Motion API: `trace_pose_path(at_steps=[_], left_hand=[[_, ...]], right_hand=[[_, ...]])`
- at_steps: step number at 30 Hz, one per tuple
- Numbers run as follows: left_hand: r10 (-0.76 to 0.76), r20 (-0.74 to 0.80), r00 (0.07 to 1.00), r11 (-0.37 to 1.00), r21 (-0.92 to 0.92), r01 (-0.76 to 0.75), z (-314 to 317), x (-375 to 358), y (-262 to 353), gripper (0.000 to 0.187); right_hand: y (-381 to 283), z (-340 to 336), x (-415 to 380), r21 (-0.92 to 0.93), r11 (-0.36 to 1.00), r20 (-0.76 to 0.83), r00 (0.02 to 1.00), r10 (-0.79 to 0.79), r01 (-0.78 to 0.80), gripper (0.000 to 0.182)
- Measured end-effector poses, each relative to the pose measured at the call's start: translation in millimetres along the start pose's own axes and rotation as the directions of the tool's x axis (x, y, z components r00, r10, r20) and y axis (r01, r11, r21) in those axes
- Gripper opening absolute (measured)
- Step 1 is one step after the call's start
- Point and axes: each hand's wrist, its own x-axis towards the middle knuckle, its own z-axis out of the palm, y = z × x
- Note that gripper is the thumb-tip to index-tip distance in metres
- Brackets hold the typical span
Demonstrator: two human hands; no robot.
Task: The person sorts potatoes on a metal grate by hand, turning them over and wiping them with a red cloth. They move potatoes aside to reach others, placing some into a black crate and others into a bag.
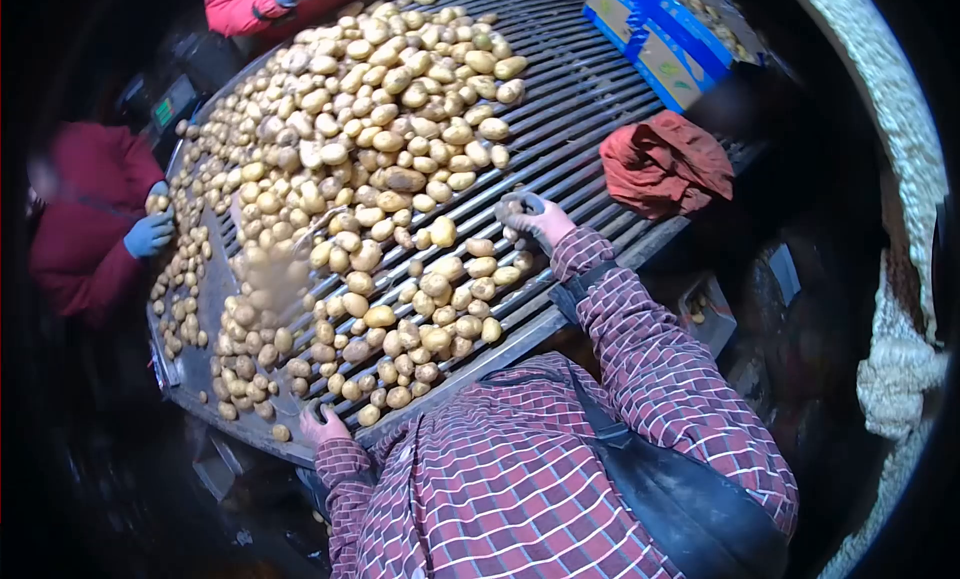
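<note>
Pale potatoes (400,129) lie in a big heap on a slatted metal table (570,79). At the table's near edge, my left hand (323,425), in a pink glove with grey fingertips, has its fingers slightly bent and apart, with no potato visible in it. My right hand (537,221), gloved the same way, is over the slats right of the heap. Its fingers are curled, and what they hold, if anything, is too small and dark to name. A few potatoes lie just below it.
A crumpled red cloth (668,166) and a blue-and-tan cardboard box (655,39) with potatoes inside are at the table's right side. A person in dark red (90,219) with blue gloves stands at the left, touching potatoes. Another person's red sleeve (240,4) shows at the top.
</note>
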Motion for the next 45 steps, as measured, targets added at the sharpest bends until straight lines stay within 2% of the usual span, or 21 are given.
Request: trace_pose_path(at_steps=[2,3,5,8,11,13,17,23,26,27,28,29,31,34,37,39,41,42,43,44,45], left_hand=[[-0.013,0.035,0.999,1.0,-0.01,0.013,16.1,-2.0,4.7,0.024],[0.04,-0.053,0.998,0.997,0.064,-0.037,-30.3,25.1,-8.3,0.025],[0.056,-0.038,0.998,0.997,0.054,-0.054,-13.1,10.8,-8.4,0.025],[0.101,0.004,0.995,0.995,0.01,-0.101,-3.0,6.0,-19.9,0.026],[0.109,0.003,0.994,0.994,0.014,-0.109,0.4,9.2,-20.5,0.028],[0.085,0.033,0.996,0.996,0.015,-0.085,-4.4,9.4,-13.8,0.03],[0.074,0.028,0.997,0.996,0.039,-0.075,-5.0,5.3,-12.4,0.028],[-0.002,0.008,1.0,0.999,0.033,0.002,-5.0,4.2,-1.3,0.028],[-0.034,0.031,0.999,0.999,0.001,0.034,-12.4,2.6,8.4,0.028],[0.003,-0.004,1.0,1.0,0.025,-0.003,-5.2,2.7,-2.0,0.028],[0.017,-0.006,1.0,1.0,-0.022,-0.017,-1.7,2.1,-7.0,0.028],[0.027,-0.012,1.0,0.997,-0.067,-0.028,0.6,2.7,-10.6,0.027],[0.027,-0.041,0.999,0.994,-0.101,-0.031,1.5,1.3,-7.6,0.025],[-0.157,-0.054,0.986,0.884,-0.452,0.116,-0.7,-1.5,-8.8,0.019],[-0.146,0.063,0.987,0.786,-0.599,0.155,-37.5,-6.2,54.7,0.021],[-0.189,0.427,0.884,0.288,-0.837,0.465,-38.3,-5.2,87.8,0.037],[0.17,0.589,0.79,-0.191,-0.767,0.613,-51.8,-4.1,121.1,0.051],[0.312,0.593,0.743,-0.331,-0.665,0.669,-42.2,-0.1,118.0,0.053],[0.455,0.559,0.693,-0.447,-0.53,0.721,-38.3,4.7,127.5,0.055],[0.355,0.613,0.706,-0.279,-0.651,0.706,-38.7,3.0,138.6,0.05],[0.172,0.735,0.656,-0.212,-0.623,0.753,-54.1,6.4,159.3,0.045]], right_hand=[[-11.2,-27.2,-23.9,0.345,0.938,-0.028,0.999,-0.018,0.026,0.04],[8.4,-12.4,-27.4,0.463,0.883,-0.005,0.996,-0.088,0.08,0.039],[8.1,-53.6,-72.9,0.481,0.846,-0.16,0.971,-0.175,0.232,0.038],[36.6,-118.7,-125.5,0.522,0.805,-0.386,0.92,-0.071,0.282,0.033],[57.7,-168.4,-180.3,0.52,0.723,-0.602,0.795,-0.068,0.455,0.026],[110.0,-250.3,-206.9,0.516,0.554,-0.754,0.653,-0.067,0.653,0.024],[95.7,-283.5,-276.3,0.512,0.802,-0.752,0.612,0.245,0.308,0.042],[45.9,-215.4,-206.5,0.211,0.967,-0.769,0.635,0.076,0.139,0.054],[-26.5,-91.4,-117.9,0.059,0.976,-0.5,0.853,-0.151,0.208,0.035],[-48.4,-49.5,-96.5,-0.087,0.991,-0.347,0.93,-0.123,0.099,0.03],[-37.9,-22.7,-59.0,-0.303,0.923,-0.1,0.955,-0.279,0.238,0.032],[-42.1,12.3,-34.4,-0.608,0.737,0.099,0.949,-0.301,0.297,0.038],[-19.3,69.3,17.6,-0.843,0.333,0.319,0.891,-0.324,0.423,0.047],[-22.8,133.7,29.3,-0.975,0.077,0.206,0.977,-0.051,0.21,0.055],[-7.3,144.5,45.9,-0.977,0.103,0.18,0.982,-0.055,0.185,0.055],[-17.6,158.1,31.9,-0.892,0.376,0.224,0.968,-0.116,0.251,0.051],[-39.1,180.2,12.7,-0.613,0.674,0.59,0.806,0.045,0.411,0.05],[-35.1,191.8,18.8,-0.623,0.642,0.618,0.784,0.053,0.447,0.052],[-32.7,200.7,24.3,-0.634,0.606,0.641,0.765,0.064,0.48,0.054],[-36.7,207.5,34.8,-0.775,0.372,0.552,0.834,0.006,0.511,0.056],[-19.3,211.8,52.0,-0.834,0.271,0.465,0.877,-0.123,0.48,0.058]])
